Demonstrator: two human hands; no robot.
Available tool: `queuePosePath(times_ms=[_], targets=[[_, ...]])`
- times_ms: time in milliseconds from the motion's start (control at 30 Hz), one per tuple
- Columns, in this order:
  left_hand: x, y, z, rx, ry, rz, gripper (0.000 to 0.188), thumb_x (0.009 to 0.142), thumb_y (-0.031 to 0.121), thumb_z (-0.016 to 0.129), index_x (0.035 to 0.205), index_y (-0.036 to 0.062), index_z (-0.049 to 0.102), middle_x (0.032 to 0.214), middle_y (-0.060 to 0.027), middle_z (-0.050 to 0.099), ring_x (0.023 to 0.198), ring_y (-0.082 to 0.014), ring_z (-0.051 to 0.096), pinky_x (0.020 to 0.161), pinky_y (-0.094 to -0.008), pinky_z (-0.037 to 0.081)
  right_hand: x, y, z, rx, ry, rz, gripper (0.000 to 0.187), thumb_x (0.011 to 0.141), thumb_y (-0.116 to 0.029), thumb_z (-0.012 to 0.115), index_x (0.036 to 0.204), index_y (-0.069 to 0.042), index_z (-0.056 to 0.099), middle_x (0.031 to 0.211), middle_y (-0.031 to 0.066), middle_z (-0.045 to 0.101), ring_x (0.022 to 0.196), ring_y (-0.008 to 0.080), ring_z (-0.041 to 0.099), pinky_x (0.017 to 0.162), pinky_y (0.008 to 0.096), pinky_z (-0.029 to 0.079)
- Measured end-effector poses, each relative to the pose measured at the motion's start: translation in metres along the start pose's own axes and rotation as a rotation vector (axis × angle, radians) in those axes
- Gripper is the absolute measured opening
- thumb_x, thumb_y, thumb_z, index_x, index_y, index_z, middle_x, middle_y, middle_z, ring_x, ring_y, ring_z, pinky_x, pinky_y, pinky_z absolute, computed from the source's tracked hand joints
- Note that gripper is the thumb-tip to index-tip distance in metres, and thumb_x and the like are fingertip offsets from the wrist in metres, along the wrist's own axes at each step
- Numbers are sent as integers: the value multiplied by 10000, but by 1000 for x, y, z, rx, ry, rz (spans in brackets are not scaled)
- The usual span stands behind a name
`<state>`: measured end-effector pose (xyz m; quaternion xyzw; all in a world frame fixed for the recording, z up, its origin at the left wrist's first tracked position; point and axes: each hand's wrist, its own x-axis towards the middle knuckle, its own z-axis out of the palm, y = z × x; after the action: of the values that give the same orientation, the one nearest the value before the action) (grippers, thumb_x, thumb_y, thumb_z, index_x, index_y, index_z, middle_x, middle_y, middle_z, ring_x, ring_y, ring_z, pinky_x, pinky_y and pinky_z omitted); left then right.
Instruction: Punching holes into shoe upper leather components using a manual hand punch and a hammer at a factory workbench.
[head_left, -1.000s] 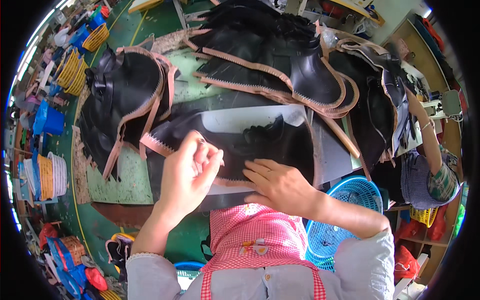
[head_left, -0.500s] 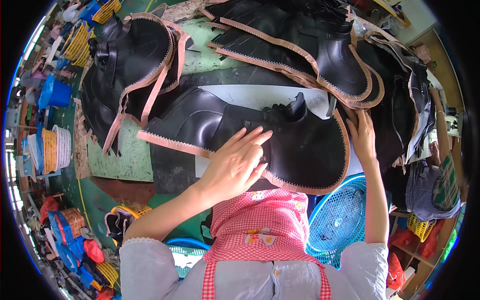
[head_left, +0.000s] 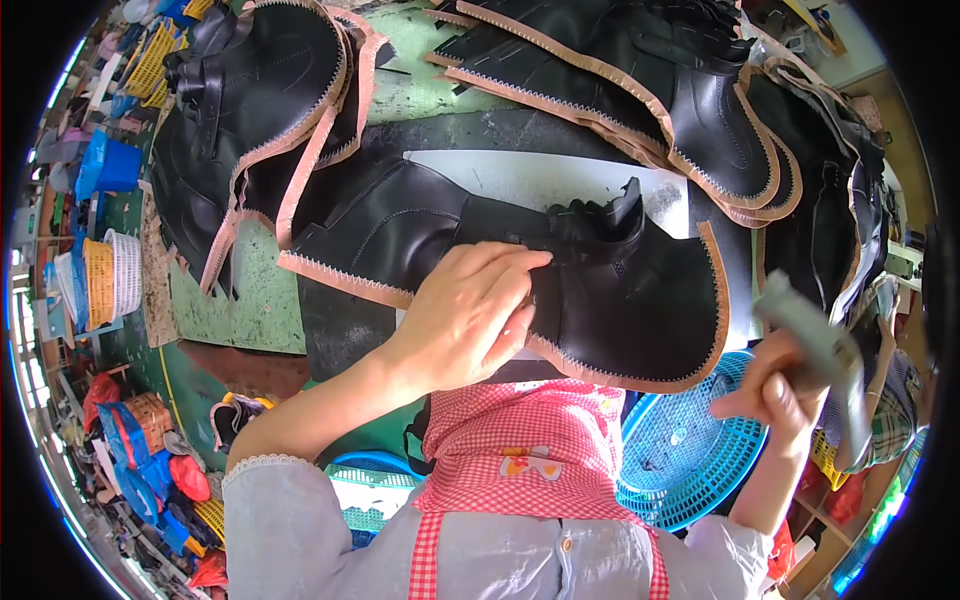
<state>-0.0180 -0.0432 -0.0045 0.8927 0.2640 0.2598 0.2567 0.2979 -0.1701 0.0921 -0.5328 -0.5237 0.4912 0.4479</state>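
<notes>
The surface (head_left: 240,310) bears leather stacks (head_left: 725,150); the left hand (head_left: 470,315) rests loosely flattened on a black panel (head_left: 650,310); the right hand (head_left: 775,390), now drawn away, clasps a grey tool (head_left: 808,325).

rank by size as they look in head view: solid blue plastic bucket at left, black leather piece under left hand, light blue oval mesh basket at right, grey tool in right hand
1. Black leather piece
2. Light blue basket
3. Grey tool, blurred
4. Blue bucket; farther off, true size unsure
</notes>
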Motion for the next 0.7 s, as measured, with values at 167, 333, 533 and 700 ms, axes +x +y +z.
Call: queuePosePath(times_ms=[167,333,533,700], targets=[[9,-11,-7,-129,-4,-43,175,848,43,526,983,-47,591,1058,-130,661,889,-334,542,821,-414,451,57,-13,65,-608,-251,56,244,854,-176,721,928,3,573,691,140,570,593,221,578,544,321,436],[19,-12,-17,-276,-112,-232,164,975,72,491,1058,-22,597,1090,-115,625,808,-241,572,755,-346,490,80,23,79,-652,-271,-22,179,898,-73,671,987,1,534,717,235,594,665,427,607,560,377,482],[45,-26,-28,-160,274,-146,122,910,1,646,1010,-2,714,1091,-112,618,863,-157,657,790,-286,534,81,38,81,-619,-225,-72,199,919,-95,679,1006,-2,526,730,236,614,665,439,618,525,370,492],[51,-30,-15,-627,243,-219,151,904,9,675,1049,-14,707,941,-63,710,882,-132,697,767,-236,567,81,37,79,-563,-233,52,198,930,-94,670,1020,8,527,718,212,613,631,405,633,512,351,480]])
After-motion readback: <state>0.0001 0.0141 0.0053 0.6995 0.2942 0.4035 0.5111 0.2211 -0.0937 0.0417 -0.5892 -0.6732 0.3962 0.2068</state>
